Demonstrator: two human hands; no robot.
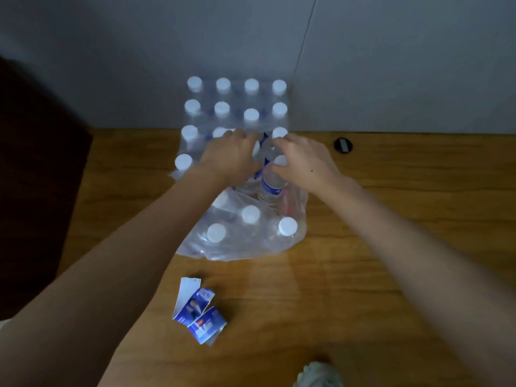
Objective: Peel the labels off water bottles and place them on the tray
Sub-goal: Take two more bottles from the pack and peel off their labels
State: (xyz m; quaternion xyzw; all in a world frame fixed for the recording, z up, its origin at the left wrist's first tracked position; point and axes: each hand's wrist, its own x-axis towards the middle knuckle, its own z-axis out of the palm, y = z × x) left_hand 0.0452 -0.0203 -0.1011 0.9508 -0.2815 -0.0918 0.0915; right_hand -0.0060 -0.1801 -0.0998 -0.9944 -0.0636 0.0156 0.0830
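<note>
Bottles (272, 185) stand packed in torn plastic wrap (240, 247) at the middle of the frame. We curl our left hand (231, 157) and right hand (304, 163) around one labelled bottle. It looks full, heavy and slippery, so we think holding its ribbed body works best. Peeled labels (199, 311) lie lower down.

bottle pack (234, 113) crowds wall, open table (391, 219) right, peeled labels (198, 311) near

The left hand (231, 157) and right hand (304, 160) hide the bottles (272, 182) beneath them; their grip is unclear. A pale object (318, 375) is cut off below.
</note>
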